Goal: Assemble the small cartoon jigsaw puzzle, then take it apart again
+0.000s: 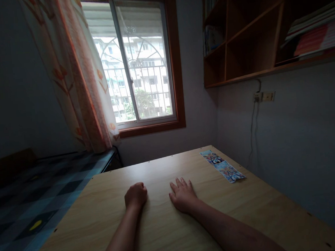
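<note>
My left hand [136, 195] rests on the light wooden table [162, 235], curled into a fist. Nothing sticks out of it, though its palm side is turned from view. To its right, my right hand [183, 195] lies palm down on the tabletop with its fingers spread, holding nothing. Two colourful printed paper sheets [213, 157] lie near the table's right edge, one beyond the other and touching at their ends. The nearer sheet [229, 171] has a slightly raised corner. Both hands are apart from the sheets.
A bed with a checked cover [63, 177] stands left of the table. Beyond are a window [147, 61] and a patterned curtain [78, 78]. Wall shelves [253, 28] with books hang at the upper right, above a socket [263, 96] with a cord.
</note>
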### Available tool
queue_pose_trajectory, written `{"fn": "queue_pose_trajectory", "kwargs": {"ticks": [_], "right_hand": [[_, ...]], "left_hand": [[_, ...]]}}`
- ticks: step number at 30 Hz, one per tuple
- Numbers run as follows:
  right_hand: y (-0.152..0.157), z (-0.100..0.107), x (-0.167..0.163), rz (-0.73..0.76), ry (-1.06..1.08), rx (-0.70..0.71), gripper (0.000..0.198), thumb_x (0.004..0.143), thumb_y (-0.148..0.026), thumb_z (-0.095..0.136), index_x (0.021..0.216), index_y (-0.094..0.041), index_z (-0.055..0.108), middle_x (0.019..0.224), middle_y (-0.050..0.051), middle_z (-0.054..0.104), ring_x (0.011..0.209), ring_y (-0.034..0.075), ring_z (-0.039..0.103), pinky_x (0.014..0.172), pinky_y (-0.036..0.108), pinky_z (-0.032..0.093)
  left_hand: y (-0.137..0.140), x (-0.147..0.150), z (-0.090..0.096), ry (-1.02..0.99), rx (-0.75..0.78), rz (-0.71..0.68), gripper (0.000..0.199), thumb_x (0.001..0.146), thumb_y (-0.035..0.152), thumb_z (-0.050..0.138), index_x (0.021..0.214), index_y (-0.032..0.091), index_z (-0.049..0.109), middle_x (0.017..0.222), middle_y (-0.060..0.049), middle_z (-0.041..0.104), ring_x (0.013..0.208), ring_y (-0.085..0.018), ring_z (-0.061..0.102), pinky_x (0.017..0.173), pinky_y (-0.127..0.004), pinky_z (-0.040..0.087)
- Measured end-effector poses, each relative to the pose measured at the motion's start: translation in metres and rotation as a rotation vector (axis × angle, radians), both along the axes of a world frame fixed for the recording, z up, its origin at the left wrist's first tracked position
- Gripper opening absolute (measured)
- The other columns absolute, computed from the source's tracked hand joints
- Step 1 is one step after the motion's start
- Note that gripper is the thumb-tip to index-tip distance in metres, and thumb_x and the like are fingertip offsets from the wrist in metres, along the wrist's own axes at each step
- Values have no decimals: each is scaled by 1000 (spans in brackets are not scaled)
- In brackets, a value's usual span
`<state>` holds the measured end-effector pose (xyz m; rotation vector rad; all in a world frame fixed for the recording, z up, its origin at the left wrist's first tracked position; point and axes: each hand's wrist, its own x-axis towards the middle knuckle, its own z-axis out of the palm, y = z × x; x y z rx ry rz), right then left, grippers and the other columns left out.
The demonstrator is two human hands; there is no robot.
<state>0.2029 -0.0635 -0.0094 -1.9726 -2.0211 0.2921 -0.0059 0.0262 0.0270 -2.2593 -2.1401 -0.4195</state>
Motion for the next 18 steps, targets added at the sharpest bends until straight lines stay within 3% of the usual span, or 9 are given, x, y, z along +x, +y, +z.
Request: {"fn": "queue_pose_trajectory", "kwargs": {"ticks": [18], "right_hand": [[-1,3,3,21,17,2,63,100,-51,33,156,-24,39,164,15,25,154,35,18,121,61,7]], "left_hand": [[3,0,-3,30,-7,-2,36,91,24,40,87,21,75,100,-15,76,93,-30,71,70,-36,50]]}}
